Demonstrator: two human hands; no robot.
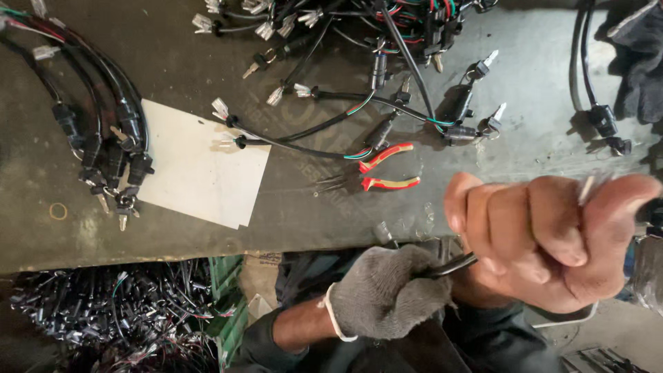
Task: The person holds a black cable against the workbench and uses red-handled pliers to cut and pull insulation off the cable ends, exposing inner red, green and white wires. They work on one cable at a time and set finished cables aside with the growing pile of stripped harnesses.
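- A grimy grey worktop [173,62] carries tangled wire harnesses [324,27] with black connectors and keys.
- A plain white paper sheet [200,166], rectangular and unmarked, lies left of centre.
- Red-handled pliers [387,169] rest just beside the harnesses.
- The gloved left hand [387,293] has its grip closed round a black cable [452,264].
- The bare right hand [552,238] is fisted tight on the same cable, below the worktop edge.
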